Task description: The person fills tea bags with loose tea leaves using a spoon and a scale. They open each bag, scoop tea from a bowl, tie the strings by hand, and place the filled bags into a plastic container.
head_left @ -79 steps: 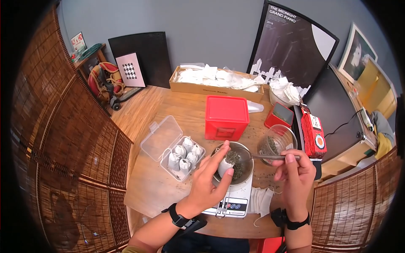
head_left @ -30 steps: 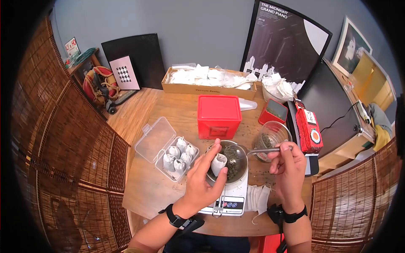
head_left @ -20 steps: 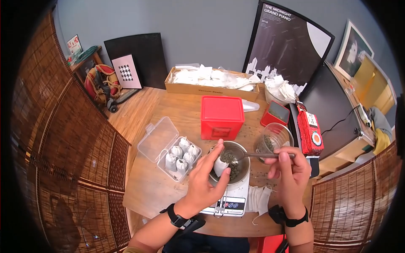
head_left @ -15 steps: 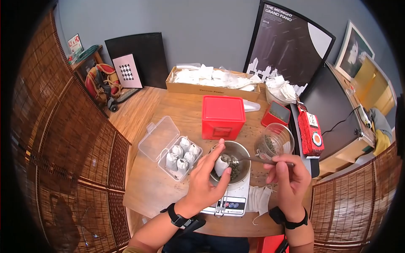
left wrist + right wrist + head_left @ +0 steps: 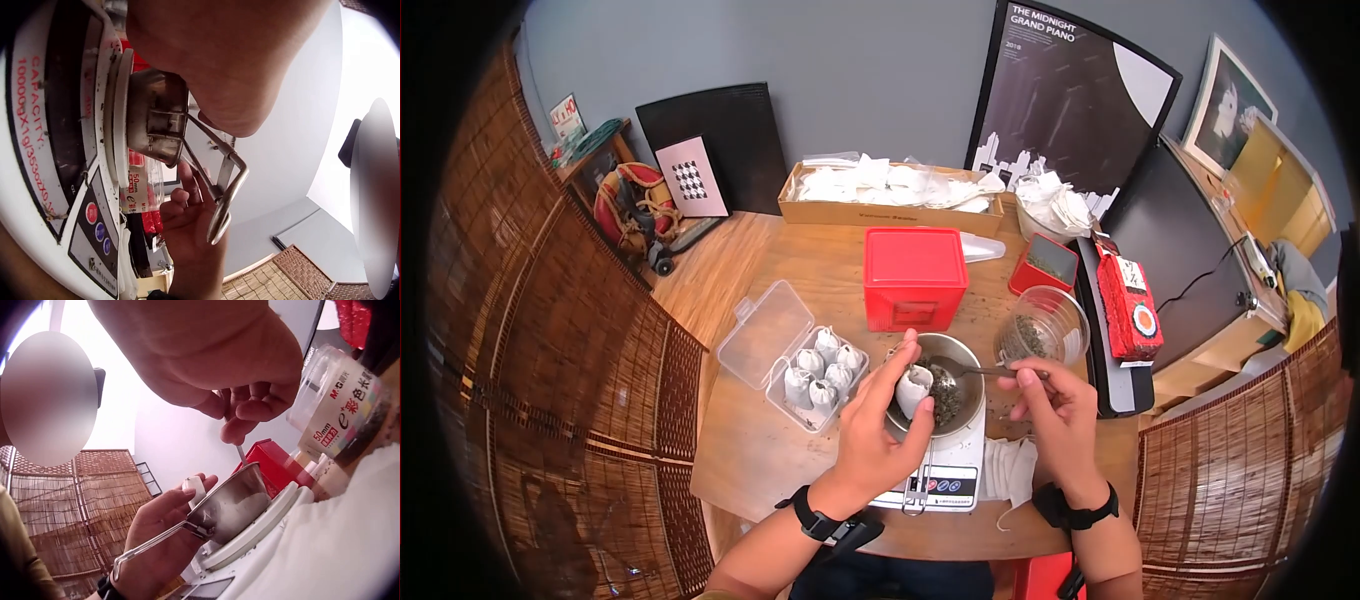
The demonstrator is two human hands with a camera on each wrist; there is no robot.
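My left hand (image 5: 875, 430) pinches a small white drawstring tea bag (image 5: 914, 392) between thumb and fingers, its mouth facing up, over a steel saucepan (image 5: 974, 402). Dried leaves (image 5: 946, 400) lie in the pan beside the bag. With thumb and fingertips, my right hand (image 5: 1058, 415) grips a spoon (image 5: 992, 371) by its handle; the spoon's bowl is inside the pan's right side. The pan sits on a white kitchen scale (image 5: 952, 455), and its wire handle (image 5: 222, 206) sticks out toward me. In the right wrist view the bag (image 5: 195, 489) shows above the pan rim.
To the left, a clear plastic box (image 5: 778, 400) holds several filled bags. A red tin (image 5: 915, 275) stands behind the pan. On the right are a clear jar (image 5: 1065, 325) of leaves, flat white bags (image 5: 1010, 470) and a red packet (image 5: 1128, 305). A cardboard box (image 5: 890, 215) sits behind.
The spoon went from the pan to the bag's mouth with leaves, and is now back in the pan. My right hand has shifted slightly left. My left hand keeps its pinch on the tea bag.
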